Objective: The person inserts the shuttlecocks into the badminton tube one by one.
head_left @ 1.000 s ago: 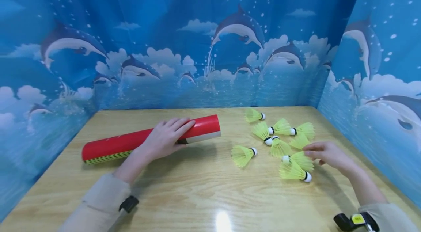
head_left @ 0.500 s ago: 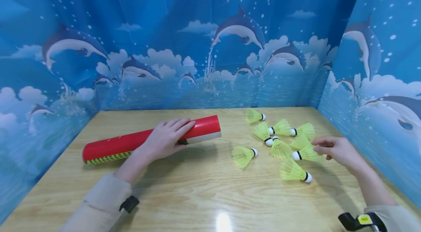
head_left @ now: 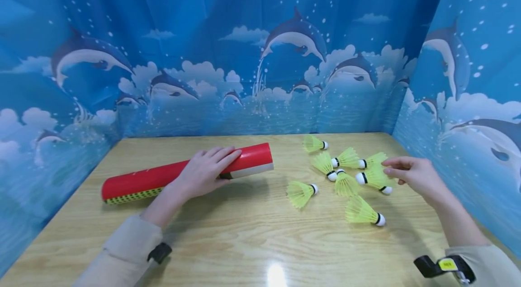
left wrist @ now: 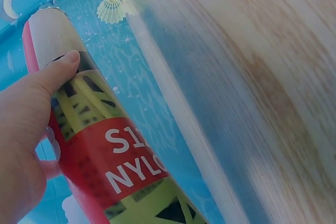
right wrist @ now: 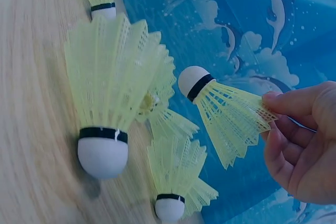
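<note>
While a red tube (head_left: 150, 174) is gripped by the left hand (head_left: 202, 172), one shuttlecock (right wrist: 231, 116) is pinched at the skirt edge by the right hand (head_left: 415, 179); tube and loose shuttlecocks (head_left: 299, 194) are parted by tabletop (head_left: 260, 228).

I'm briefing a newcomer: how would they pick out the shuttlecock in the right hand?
Find the wooden table, then the yellow shuttlecocks on its right. The right hand pinches one shuttlecock by its wide end; of them all, it alone is held.

Beige sleeves (head_left: 127, 242) adjoin black wrist mounts (head_left: 159, 253), one bearing a yellow label (head_left: 447, 264).
</note>
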Demonstrator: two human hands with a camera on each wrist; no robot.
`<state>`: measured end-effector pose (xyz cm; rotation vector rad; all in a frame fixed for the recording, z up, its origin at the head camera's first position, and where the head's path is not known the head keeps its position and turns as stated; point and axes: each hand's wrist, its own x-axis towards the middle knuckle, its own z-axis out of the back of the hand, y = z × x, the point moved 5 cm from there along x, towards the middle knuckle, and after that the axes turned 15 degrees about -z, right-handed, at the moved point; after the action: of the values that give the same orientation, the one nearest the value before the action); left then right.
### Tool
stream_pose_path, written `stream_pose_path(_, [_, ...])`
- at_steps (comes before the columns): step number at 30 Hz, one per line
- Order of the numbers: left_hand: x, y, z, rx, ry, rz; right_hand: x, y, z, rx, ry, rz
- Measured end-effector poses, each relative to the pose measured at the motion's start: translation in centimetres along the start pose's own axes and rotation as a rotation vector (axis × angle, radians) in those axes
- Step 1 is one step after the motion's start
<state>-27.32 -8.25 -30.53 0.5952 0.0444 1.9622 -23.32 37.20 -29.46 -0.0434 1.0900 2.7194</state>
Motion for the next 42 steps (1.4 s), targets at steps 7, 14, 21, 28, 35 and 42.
stream_pose_path(7, [0.0, 0.0, 0.0, 0.001, 0.005, 0.002, 0.1, 1.8, -0.9, 0.045, -0.022, 0.014])
stream_pose_path(14, [0.1, 0.0, 0.1, 0.000, 0.001, -0.003, 0.5, 3.4, -1.9, 0.132, -0.025, 0.028])
stream_pose_path(21, [0.1, -0.1, 0.0, 0.007, -0.010, -0.015, 0.7, 5.1, -2.9, 0.199, -0.012, 0.060])
stream_pose_path(28, [0.0, -0.2, 0.1, 0.006, -0.012, -0.027, 0.8, 6.5, -4.1, 0.237, 0.012, 0.077])
stream_pose_path(35, [0.0, -0.3, 0.1, 0.002, -0.007, -0.018, 1.1, 8.0, -5.2, 0.270, 0.009, 0.098])
stream_pose_path(42, [0.0, -0.3, 0.1, 0.009, -0.010, -0.020, 1.3, 9.9, -6.7, 0.348, 0.033, 0.125])
